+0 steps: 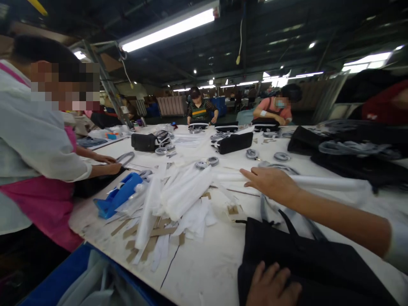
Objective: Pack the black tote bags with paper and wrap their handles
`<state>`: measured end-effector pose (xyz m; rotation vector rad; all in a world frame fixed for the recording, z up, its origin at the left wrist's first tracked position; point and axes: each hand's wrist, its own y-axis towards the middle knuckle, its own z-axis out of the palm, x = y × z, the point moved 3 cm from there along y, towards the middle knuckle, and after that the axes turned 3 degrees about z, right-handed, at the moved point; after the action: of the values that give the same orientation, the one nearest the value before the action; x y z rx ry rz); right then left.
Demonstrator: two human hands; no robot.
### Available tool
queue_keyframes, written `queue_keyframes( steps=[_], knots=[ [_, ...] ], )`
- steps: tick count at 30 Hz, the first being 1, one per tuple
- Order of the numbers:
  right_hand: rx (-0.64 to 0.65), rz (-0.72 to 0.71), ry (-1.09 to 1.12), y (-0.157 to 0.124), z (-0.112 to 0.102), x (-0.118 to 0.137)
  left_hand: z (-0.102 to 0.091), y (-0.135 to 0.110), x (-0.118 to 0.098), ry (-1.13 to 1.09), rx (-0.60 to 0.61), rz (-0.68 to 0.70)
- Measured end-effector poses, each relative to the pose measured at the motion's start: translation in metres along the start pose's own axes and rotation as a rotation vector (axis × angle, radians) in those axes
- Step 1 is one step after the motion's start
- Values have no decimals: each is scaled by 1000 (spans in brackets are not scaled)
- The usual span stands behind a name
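A black bag (299, 259) with dark straps lies at the table's near right edge. My left hand (274, 287) rests on it, fingers spread and flat; the lower part of the hand is cut off by the frame. Farther in, my right hand (270, 182) reaches leftward across a long white rolled sheet (331, 183), fingers stretched out and slightly apart. Whether it touches the sheet I cannot tell. Left of it is a loose heap of white wrapping sheets (185, 193). A small clear packet (233, 210) lies just beyond the bag.
A blue tape dispenser (119, 195) and brown cardboard strips (157, 231) lie around the heap. Coiled grey straps (282, 157) and black bags (236, 142) cover the far table. A co-worker in a pink apron (44, 204) works at left; two people sit opposite. A blue bin (63, 278) stands below.
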<state>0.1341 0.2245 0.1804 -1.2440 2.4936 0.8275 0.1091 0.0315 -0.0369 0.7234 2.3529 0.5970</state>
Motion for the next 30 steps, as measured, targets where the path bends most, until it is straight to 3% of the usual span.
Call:
queue_keyframes(
  steps=[2,5,8,10,12,16,19,23,27,30],
  knots=[
    [44,17,-8,-47,-7,0,-26,-2,-8,-73,-25,-82],
    [220,25,184,-125,1,14,-50,0,-15,-92,-30,-169],
    [383,56,562,-193,11,35,-60,2,-14,-11,-122,-292],
    [399,76,750,-220,13,43,-62,5,-14,87,-155,-314],
    [376,103,804,-235,10,42,-62,10,-14,178,-118,-261],
    [378,262,703,-256,3,19,-61,27,-12,234,-6,-164],
    [356,350,676,-276,4,8,-65,40,-6,247,70,-202],
    [217,376,637,-297,14,13,-80,55,6,268,235,-249],
    [110,367,580,-302,24,23,-102,66,25,102,453,-219],
    [77,354,595,-304,30,24,-117,72,35,-49,551,-188]
  ],
)
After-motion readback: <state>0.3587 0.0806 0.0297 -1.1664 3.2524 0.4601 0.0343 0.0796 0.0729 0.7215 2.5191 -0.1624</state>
